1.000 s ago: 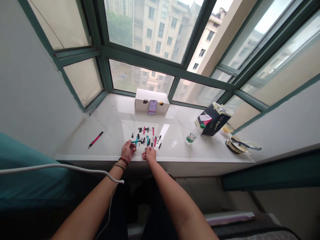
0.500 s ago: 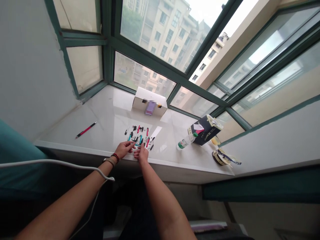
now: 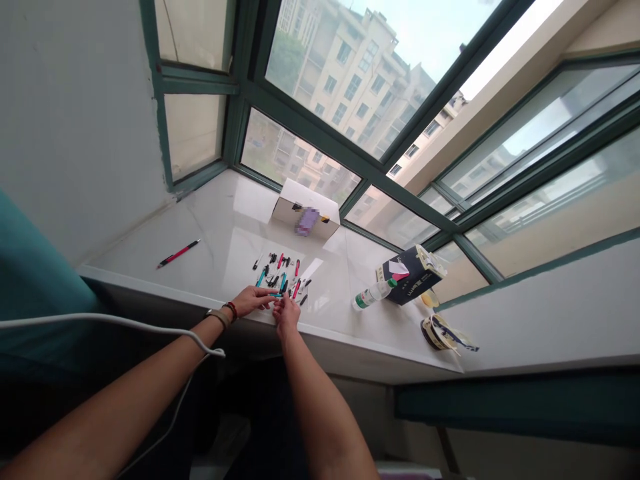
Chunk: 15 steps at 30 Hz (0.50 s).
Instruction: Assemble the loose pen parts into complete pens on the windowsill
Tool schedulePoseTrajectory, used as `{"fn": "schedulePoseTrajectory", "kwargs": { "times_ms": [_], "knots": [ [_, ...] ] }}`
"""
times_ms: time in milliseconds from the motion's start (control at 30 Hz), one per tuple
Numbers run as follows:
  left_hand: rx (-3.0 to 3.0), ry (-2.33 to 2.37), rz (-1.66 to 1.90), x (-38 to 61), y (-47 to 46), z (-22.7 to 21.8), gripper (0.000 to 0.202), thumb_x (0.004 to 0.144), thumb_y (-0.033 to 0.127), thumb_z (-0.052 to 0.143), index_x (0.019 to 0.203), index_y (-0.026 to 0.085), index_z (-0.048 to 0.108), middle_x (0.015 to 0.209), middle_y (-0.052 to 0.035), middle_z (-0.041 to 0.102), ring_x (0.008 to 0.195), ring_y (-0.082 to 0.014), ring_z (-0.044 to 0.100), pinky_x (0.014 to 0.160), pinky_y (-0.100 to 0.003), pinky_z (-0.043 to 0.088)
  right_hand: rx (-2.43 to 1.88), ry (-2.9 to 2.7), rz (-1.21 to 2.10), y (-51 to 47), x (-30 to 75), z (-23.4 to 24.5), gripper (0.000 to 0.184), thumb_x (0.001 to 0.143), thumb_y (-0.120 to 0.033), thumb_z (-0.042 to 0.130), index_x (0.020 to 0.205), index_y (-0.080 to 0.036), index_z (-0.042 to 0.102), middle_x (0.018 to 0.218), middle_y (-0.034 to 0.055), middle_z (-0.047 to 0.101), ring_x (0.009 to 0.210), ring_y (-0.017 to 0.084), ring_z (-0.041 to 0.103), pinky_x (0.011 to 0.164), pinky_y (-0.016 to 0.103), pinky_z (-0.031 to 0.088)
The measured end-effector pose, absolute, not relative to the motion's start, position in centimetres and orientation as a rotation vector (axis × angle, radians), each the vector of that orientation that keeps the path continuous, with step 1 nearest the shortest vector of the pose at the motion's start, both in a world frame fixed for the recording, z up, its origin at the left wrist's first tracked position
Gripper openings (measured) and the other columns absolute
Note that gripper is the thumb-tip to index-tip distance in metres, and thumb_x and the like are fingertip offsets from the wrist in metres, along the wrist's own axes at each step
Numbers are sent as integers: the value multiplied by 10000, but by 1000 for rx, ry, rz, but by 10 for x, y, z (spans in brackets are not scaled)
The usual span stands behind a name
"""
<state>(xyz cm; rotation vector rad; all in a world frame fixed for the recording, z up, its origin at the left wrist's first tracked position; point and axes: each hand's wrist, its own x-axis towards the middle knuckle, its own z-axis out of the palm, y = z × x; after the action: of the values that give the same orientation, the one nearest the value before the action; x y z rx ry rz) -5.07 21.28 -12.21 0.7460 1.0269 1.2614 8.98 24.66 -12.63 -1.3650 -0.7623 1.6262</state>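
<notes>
Near the front edge of the white sill (image 3: 220, 260), my left hand (image 3: 250, 301) pinches the left end of a blue pen barrel (image 3: 275, 295). My right hand (image 3: 287, 313) is closed at the barrel's right end, its fingertips partly hiding what they grip. Just beyond my fingers lie several loose pen parts: a blue barrel (image 3: 261, 277), a red barrel (image 3: 297, 289), another red piece (image 3: 297, 267) and small black pieces (image 3: 273, 258). Farther left, apart from these, rests a whole red and black pen (image 3: 179, 253).
A white box (image 3: 306, 210) stands against the window behind the parts. To the right are a clear bottle with a green cap (image 3: 374, 295), a dark carton (image 3: 413, 273) and a round container (image 3: 440, 332). A white cable (image 3: 125, 323) crosses above my left forearm.
The camera view has shifted slightly. Both hands stay together at the blue barrel, with only a small change in the fingers.
</notes>
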Motion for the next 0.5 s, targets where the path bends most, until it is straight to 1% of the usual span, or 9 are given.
{"fn": "schedulePoseTrajectory", "kwargs": {
  "times_ms": [67,200,300,367,500],
  "knots": [
    [802,1061,1250,-51,213,-122,372,561,220,839,925,179,777,708,-62,737,554,-163,644,475,-211,475,-1346,-707,1615,246,90,-126,289,858,-424,611,744,-184,499,563,-24,581,404,70,508,371,155,417],
    [881,1076,1219,-50,214,-121,375,570,216,820,941,181,776,749,-74,744,581,-181,657,485,-224,483,-1318,-634,1674,246,89,-123,370,879,-505,561,743,-162,526,545,4,596,381,73,493,346,160,394],
    [855,1023,1189,-49,213,-116,375,560,203,823,930,167,773,767,-92,747,606,-199,667,490,-234,488,-1322,-619,1665,246,89,-123,330,880,-451,583,737,-162,514,518,-12,578,357,63,457,320,148,341],
    [805,990,1197,-49,213,-114,376,562,208,828,932,175,767,800,-98,753,601,-199,665,478,-234,483,-1332,-607,1641,247,89,-124,321,892,-435,568,729,-169,496,520,-18,574,354,59,448,318,144,322],
    [681,967,1265,-50,214,-117,351,629,269,814,958,169,747,877,-125,755,570,-165,646,478,-223,484,-1353,-574,1585,248,89,-127,373,907,-521,516,750,-186,471,544,-25,574,370,60,470,343,147,352]
  ]
}}
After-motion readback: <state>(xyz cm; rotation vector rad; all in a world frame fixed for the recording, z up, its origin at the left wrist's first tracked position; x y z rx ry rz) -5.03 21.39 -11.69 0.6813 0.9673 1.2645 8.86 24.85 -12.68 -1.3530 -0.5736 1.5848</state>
